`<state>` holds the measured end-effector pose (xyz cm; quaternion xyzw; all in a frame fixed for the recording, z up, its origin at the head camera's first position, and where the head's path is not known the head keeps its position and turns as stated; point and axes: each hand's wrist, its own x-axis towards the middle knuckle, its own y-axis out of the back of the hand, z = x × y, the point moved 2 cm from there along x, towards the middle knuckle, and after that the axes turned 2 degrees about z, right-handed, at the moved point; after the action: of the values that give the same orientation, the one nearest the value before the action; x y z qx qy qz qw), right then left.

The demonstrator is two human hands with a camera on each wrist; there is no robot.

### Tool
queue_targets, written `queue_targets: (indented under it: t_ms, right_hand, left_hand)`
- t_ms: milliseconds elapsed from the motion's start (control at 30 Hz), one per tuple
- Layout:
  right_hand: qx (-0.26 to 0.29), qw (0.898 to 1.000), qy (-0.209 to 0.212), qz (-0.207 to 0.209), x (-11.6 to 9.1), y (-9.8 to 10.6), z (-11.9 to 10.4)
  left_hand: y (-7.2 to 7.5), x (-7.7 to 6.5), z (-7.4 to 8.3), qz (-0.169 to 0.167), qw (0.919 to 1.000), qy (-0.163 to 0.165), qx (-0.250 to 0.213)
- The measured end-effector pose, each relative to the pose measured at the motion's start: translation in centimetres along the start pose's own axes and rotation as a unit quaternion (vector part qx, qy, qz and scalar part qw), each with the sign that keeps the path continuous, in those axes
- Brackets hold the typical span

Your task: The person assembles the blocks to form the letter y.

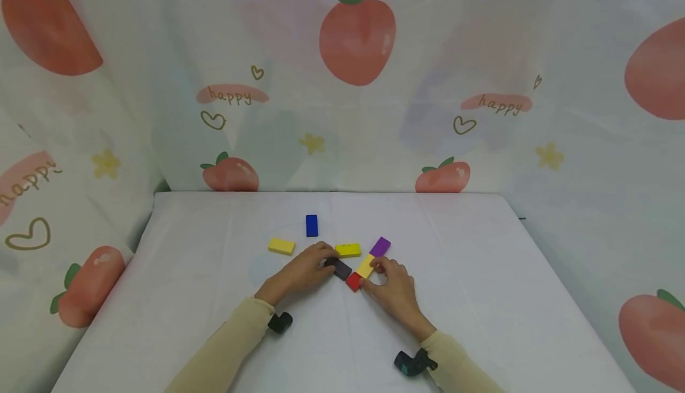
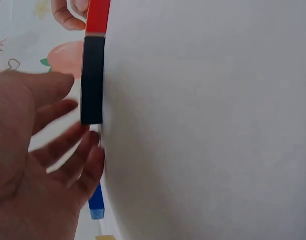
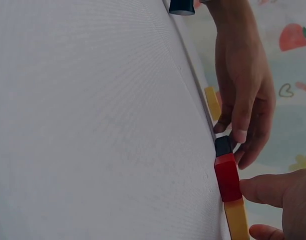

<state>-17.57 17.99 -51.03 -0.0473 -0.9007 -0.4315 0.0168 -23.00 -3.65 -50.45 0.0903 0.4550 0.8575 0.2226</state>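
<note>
A black block [image 1: 340, 269], a red block [image 1: 353, 282], a yellow block [image 1: 365, 266] and a purple block [image 1: 380, 247] form a V on the white table, with red at its point. My left hand [image 1: 305, 269] is at the black block's left end; in the left wrist view, a small gap separates the thumb [image 2: 60, 84] from that block. On the other arm of the V, my right hand [image 1: 397, 291] has its thumb [image 3: 262, 189] against the red block and its index finger beside the yellow one.
Inside the V lies a brighter yellow block [image 1: 349, 250]. Farther left are another yellow block [image 1: 281, 246] and a blue block [image 1: 312, 226], both on the table [image 1: 481, 298]. A printed fabric backdrop [image 1: 364, 125] rises behind the table's far edge.
</note>
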Motion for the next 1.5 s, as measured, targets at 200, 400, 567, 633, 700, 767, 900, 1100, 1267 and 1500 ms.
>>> queue_targets:
  t_ms: [200,400,567,633,700,767,900,1100,1267,1500]
  right_hand:
    - [0.002,1.0,0.004,0.005,-0.04,-0.08,0.02]
    - [0.002,1.0,0.007,0.008,-0.06,-0.09,0.04]
    - [0.0,1.0,0.008,0.005,-0.04,0.0,-0.02]
    - [0.0,1.0,0.01,0.004,-0.05,0.03,-0.05]
    - [0.001,1.0,0.011,0.004,-0.05,0.04,-0.04]
    - [0.002,1.0,0.012,0.005,-0.05,0.03,-0.02]
    - [0.002,1.0,0.015,0.006,-0.06,0.01,0.03]
    - [0.001,1.0,0.012,0.007,-0.16,0.01,-0.02]
    - [0.003,1.0,0.01,0.009,-0.18,0.04,-0.05]
    - [0.001,1.0,0.019,0.014,-0.08,-0.12,0.23]
  left_hand:
    - [-0.31,0.08,0.2,0.035,0.9989,0.031,0.002]
    - [-0.51,0.19,0.5,0.033,0.9988,0.032,-0.019]
    - [-0.57,0.21,0.6,0.032,0.9987,0.029,-0.029]
    - [-0.59,0.22,0.62,0.031,0.9987,0.027,-0.029]
    - [-0.61,0.25,0.62,0.031,0.9987,0.027,-0.03]
    - [-0.65,0.3,0.6,0.032,0.9986,0.025,-0.032]
    - [-0.76,0.41,0.57,0.035,0.9985,0.024,-0.036]
    - [-0.87,0.53,0.45,0.039,0.9985,0.009,-0.038]
    - [-0.82,0.54,0.45,0.037,0.9986,0.003,-0.038]
    - [-0.78,0.61,0.49,0.032,0.9986,0.008,-0.04]
